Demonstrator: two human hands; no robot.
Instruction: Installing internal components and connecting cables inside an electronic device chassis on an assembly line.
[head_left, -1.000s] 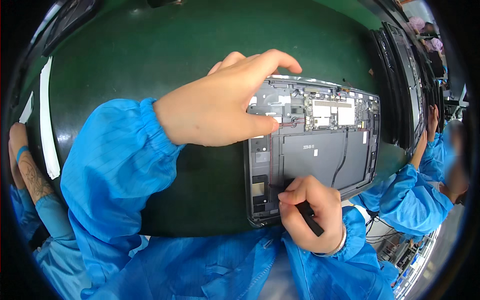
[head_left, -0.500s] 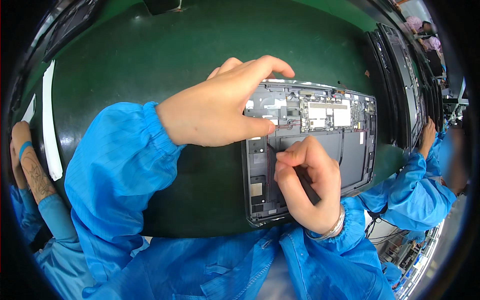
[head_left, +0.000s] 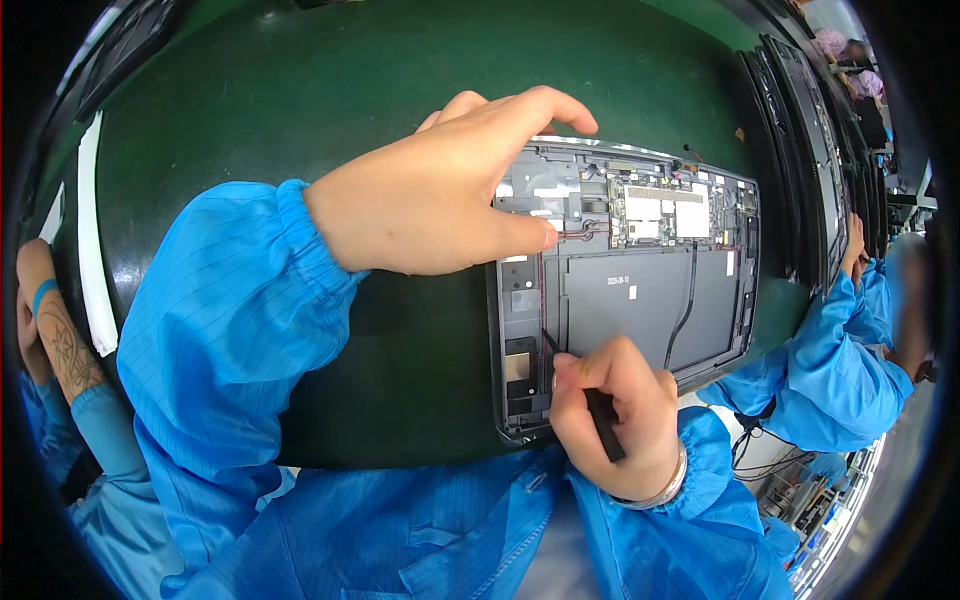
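Note:
An opened tablet (head_left: 640,300) lies in front of me, its inside facing up, with a circuit board (head_left: 664,212) and a large grey battery-like panel. My left hand (head_left: 440,190) holds its upper left: the thumb presses beside a thin red cable (head_left: 580,233), while the index finger reaches over the far edge. The other left fingers are mostly hidden behind. My right hand (head_left: 625,415) is closed round a slim black pointed tool (head_left: 602,420). Its tip is down in the channel along the tablet's left side, where a red wire (head_left: 543,290) runs.
The tablet rests on a green tabletop (head_left: 400,380). Dark tablet-like casings (head_left: 785,160) stand in a row at the right, with a co-worker's hand (head_left: 855,245) by them. A white strip (head_left: 92,240) lies at the left, near another person's tattooed forearm (head_left: 68,335).
My right hand and the tool have moved toward me along the left channel. My left hand stays on the tablet's upper left, with the thumb near the cable.

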